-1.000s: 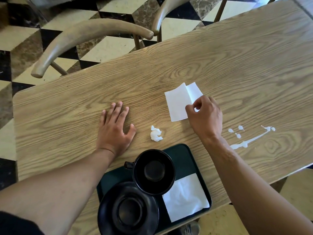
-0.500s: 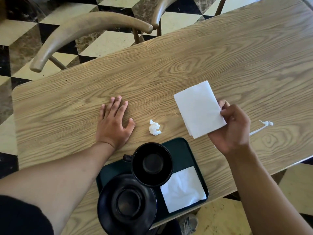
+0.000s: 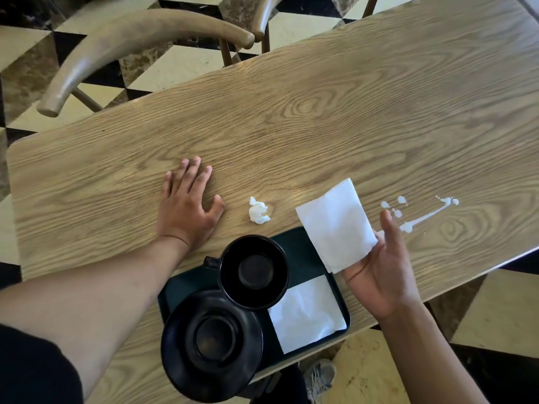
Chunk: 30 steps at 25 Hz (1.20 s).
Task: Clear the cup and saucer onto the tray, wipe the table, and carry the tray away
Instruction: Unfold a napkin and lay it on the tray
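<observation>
My left hand (image 3: 186, 208) lies flat and spread on the counter (image 3: 320, 118) — my right hand (image 3: 382, 266) pinches the napkin (image 3: 335, 225). I should press it down on the white spill (image 3: 420, 218) and wipe slowly.

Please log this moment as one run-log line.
left hand flat on table | right hand holds napkin | cup, saucer on tray | spill unwiped

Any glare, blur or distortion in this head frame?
Head view: wide-angle bend bows the table edges; mild sheen on the wood near the napkin; spill and cup sharp; the chair looks slightly soft.
</observation>
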Motion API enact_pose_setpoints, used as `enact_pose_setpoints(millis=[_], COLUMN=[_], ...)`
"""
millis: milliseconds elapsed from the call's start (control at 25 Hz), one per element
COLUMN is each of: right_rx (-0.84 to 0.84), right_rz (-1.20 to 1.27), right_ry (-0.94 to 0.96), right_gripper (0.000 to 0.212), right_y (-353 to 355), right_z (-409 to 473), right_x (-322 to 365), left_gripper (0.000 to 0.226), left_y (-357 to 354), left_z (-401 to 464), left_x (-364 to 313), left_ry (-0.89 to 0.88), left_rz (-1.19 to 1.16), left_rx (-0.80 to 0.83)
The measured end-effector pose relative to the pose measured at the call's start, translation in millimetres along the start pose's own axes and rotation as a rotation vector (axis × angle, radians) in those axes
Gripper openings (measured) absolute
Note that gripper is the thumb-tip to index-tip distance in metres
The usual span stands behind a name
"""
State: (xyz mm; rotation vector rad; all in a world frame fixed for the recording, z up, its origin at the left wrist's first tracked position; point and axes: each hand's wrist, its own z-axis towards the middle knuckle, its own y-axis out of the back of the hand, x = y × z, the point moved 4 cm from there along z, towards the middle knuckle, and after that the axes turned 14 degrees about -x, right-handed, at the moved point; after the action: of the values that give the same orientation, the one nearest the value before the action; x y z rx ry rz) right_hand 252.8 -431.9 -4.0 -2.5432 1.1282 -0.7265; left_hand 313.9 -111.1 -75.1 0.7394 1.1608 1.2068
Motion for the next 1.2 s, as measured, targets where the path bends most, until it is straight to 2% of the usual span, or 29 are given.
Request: enact_pose_setpoints(millis=[280,360,440,480,560,640,720,800,880,960,1080,1200], right_rx=[-0.018,0.001,0.080,0.114,0.113,-0.030,-0.155,-0.204,-0.195,-0.155,-0.102,-0.048], right_rz=[-0.238,-0.308,-0.435,-0.544,-0.870,-1.325,-1.611,-1.658,-1.674,-1.681,-1.564,-1.551], right_ry=[0.206,0.177,0.057,-0.007,-0.023,0.199,0.499,0.647,0.689,0.664,0.539,0.507], right_gripper=[0.034,0.036,0.051,0.054,0.037,0.014,0.018,0.028,0.035,0.031,0.015,0.012], right_y=[21,33,42,45,51,53,49,45,47,48,43,35], right_z=[-22,-30,-39,-43,-46,-46,-48,-52,-53,-53,-54,-46], right_x=[-3,-6,-12,-15,-19,-12,1,8,9,8,5,-9], left_gripper=[0.070,0.070,0.070,0.070,0.069,0.069,0.069,0.069,0.069,0.069,0.069,0.069], left_y=[1,2,3,3,2,3,3,2,2,3,3,4], left_z=[1,1,1,1,1,2,3,3,3,3,4,4], left_x=[-1,-1,-2,-2,-2,-2,-3,-3,-2,-3,-3,-3], left_ry=[-0.010,-0.014,-0.009,-0.006,-0.003,-0.003,-0.003,-0.003,-0.001,-0.003,-0.007,-0.008], left_rz=[-0.017,-0.024,-0.027,-0.027,-0.027,-0.026,-0.022,-0.016,-0.019,-0.016,-0.016,-0.011], left_rx=[-0.010,-0.012,-0.009,-0.005,-0.001,-0.007,-0.006,0.004,0.010,0.011,0.008,0.010])
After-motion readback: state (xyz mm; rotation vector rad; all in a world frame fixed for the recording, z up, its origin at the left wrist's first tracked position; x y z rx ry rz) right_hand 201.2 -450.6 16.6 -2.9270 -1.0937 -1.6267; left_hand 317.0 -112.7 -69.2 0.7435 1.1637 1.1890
